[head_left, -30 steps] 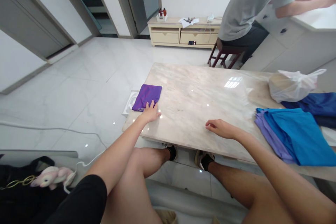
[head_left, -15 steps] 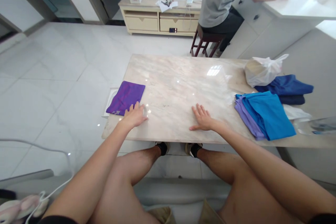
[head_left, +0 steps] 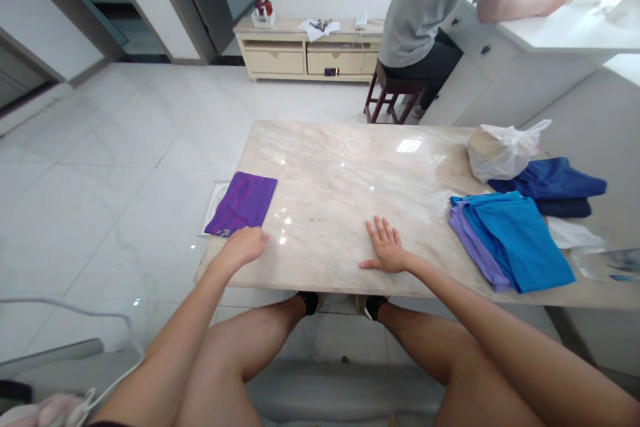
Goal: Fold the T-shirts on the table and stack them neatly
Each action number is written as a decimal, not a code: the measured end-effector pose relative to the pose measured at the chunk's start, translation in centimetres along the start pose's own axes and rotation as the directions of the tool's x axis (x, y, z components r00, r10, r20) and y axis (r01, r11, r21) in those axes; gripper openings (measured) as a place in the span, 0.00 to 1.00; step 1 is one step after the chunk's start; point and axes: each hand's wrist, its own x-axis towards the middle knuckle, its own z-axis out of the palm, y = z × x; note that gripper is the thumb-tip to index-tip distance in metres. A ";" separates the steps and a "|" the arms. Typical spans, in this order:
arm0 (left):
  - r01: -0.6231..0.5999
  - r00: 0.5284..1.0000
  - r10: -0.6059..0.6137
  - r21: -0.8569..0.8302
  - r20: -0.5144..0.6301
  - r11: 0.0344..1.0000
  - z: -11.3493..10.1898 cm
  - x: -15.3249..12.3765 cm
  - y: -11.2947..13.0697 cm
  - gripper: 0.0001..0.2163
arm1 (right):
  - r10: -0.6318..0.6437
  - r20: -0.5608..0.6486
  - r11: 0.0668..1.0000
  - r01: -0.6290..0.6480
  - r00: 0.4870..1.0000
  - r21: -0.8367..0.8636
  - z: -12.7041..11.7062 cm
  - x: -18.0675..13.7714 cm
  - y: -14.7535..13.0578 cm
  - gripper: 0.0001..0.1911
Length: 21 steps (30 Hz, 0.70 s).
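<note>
A folded purple cloth (head_left: pixel 244 202) with a pale mark at its lower corner lies at the left end of the marble-look table (head_left: pixel 320 167). My left hand (head_left: pixel 246 245) is at the cloth's near edge, its fingers curled in and mostly hidden; whether it grips anything does not show. Flat on the tabletop, right of the middle, my right hand (head_left: pixel 389 248) rests with fingers spread and nothing under it that I can see. Further right is a folded bright blue cloth (head_left: pixel 523 237), partly over a lilac cloth (head_left: pixel 477 247).
Behind the blue cloth sit a white plastic bag (head_left: pixel 503 150) and dark blue fabric (head_left: pixel 563 177). A clear bottle (head_left: pixel 610 263) lies at the right edge. Across the room, a person in a grey shirt (head_left: pixel 430 7) sits on a stool (head_left: pixel 395 90) beside a low cabinet (head_left: pixel 275 61).
My left hand has drawn back toward me and its fingers have curled in. My right hand stays flat on the table. The view has tilted up slightly.
</note>
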 end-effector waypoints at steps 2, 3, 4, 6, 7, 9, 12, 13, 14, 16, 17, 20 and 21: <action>-0.021 0.999 0.020 -0.030 -0.032 0.999 0.0 0.4 0.3 0.26 | -0.003 -0.004 1.000 0.003 1.000 0.015 -0.2 -0.1 -0.3 0.76; -0.024 0.999 0.023 -0.035 -0.043 0.999 -0.1 0.5 0.5 0.26 | -0.002 -0.001 1.000 0.002 1.000 0.022 -0.4 -0.1 -0.4 0.76; -0.023 0.999 0.021 -0.030 -0.046 0.999 -0.2 0.6 0.8 0.26 | 0.000 0.003 1.000 0.000 1.000 0.028 -0.5 -0.2 -0.5 0.76; 0.000 1.000 0.000 -0.003 -0.031 1.000 -0.5 0.5 1.3 0.26 | 0.006 0.015 0.999 -0.006 1.000 0.039 -0.9 -0.3 -0.7 0.76; 0.019 1.000 -0.019 0.007 -0.023 1.000 -0.6 0.5 1.4 0.26 | 0.008 0.023 0.999 -0.009 1.000 0.046 -1.1 -0.3 -0.8 0.77; 0.055 0.998 -0.055 0.005 -0.020 0.998 -0.8 0.4 1.5 0.26 | 0.011 0.048 0.998 -0.014 0.999 0.063 -1.7 -0.3 -1.1 0.78; 0.088 0.995 -0.089 -0.021 -0.045 0.996 -1.4 0.1 1.5 0.25 | 0.016 0.098 0.996 -0.025 0.995 0.088 -2.7 -0.4 -1.8 0.80; 0.091 0.994 -0.092 -0.029 -0.062 0.995 -1.8 -0.3 1.7 0.24 | 0.019 0.110 0.995 -0.030 0.994 0.092 -3.1 -0.5 -2.0 0.80; 0.092 0.992 -0.095 -0.033 -0.082 0.995 -2.3 -0.9 2.1 0.24 | 0.022 0.118 0.995 -0.033 0.993 0.094 -3.4 -0.5 -2.1 0.80; 0.092 0.987 -0.095 -0.029 -0.127 0.995 -3.5 -3.1 3.2 0.23 | 0.026 0.127 0.995 -0.038 0.992 0.092 -4.0 -0.6 -2.4 0.80; 0.083 0.985 -0.085 -0.026 -0.147 0.996 -4.1 -4.8 3.9 0.23 | 0.026 0.130 0.995 -0.038 0.991 0.091 -4.1 -0.7 -2.5 0.80; -0.034 0.981 0.019 -0.075 -0.191 0.997 -3.8 -11.5 5.7 0.26 | 0.020 0.121 0.995 -0.031 0.992 0.093 -4.2 -0.8 -2.6 0.81; -0.095 0.974 0.067 -0.121 -0.217 0.988 -2.9 -14.0 6.0 0.26 | 0.017 0.111 0.995 -0.028 0.994 0.096 -4.2 -0.9 -2.6 0.81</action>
